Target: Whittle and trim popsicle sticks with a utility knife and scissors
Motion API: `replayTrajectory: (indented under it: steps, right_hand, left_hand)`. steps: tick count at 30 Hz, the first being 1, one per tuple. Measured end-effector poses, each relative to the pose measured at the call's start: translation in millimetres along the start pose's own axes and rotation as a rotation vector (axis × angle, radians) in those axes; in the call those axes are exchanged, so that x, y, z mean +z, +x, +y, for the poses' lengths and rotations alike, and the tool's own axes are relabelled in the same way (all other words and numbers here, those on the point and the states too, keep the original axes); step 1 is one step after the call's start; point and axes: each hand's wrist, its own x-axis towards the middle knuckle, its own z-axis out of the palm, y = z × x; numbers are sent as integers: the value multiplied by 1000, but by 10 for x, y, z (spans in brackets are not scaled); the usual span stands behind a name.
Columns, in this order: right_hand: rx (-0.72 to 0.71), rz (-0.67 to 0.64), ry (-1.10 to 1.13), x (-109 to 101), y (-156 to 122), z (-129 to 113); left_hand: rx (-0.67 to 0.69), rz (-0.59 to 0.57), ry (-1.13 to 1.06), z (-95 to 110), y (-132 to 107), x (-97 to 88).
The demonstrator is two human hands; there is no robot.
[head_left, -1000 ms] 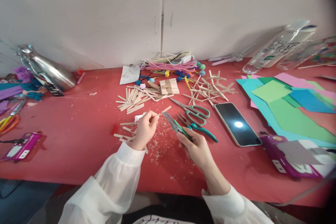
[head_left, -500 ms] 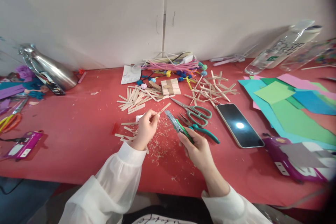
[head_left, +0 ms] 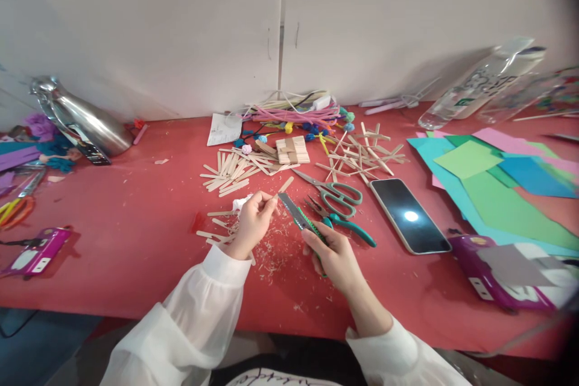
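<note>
Between thumb and fingers my left hand (head_left: pixel 254 222) pinches a thin wooden craft stick (head_left: pixel 286 184), whose far end points up and to the right. My right hand (head_left: pixel 332 256) is closed round a green utility knife (head_left: pixel 296 212). The knife's blade tip lies at the craft stick, close to my left fingertips; whether it cuts in cannot be told. Wood shavings (head_left: pixel 275 258) are scattered on the red table below both hands. Several craft sticks (head_left: pixel 221 223) lie beside my left wrist. Grey-handled scissors (head_left: pixel 339 199) and teal-handled pliers (head_left: pixel 353 229) rest just beyond my right hand.
Behind the hands are a loose heap of craft sticks (head_left: pixel 233 169), a banded bundle (head_left: pixel 293 149) and joined sticks (head_left: pixel 366 151). A phone (head_left: pixel 411 216), coloured paper (head_left: pixel 502 193) and a purple glue gun (head_left: pixel 497 271) lie right. A steel jug (head_left: pixel 90 120) stands left.
The knife has moved left and its blade has turned, now meeting the craft stick near my left fingertips. Before, the blade was a little apart from it. My left hand has barely moved.
</note>
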Motion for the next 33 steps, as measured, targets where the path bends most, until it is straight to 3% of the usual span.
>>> replayTrajectory:
  steps: [6,14,21,27,30,33]
  right_hand:
    - [-63,205,-240,-33,-36,27]
    - [-146,139,-347,1,-21,51]
    - [-196,302,-504,-68,-48,15]
    - [-352,196,-676,-21,-7,56]
    - [-399,167,-697,-191,205,47]
    - [-332,273,-757,-495,590,29]
  left_hand:
    - [-21,12,-21,-21,23,-29]
    - [7,33,3,-19,14,-29]
    - [-17,64,-57,-63,61,-96]
    - [-85,116,-175,-20,81,-108]
    - [-151,115,-260,55,106,-68]
    - [-212,93,-351,161,164,8]
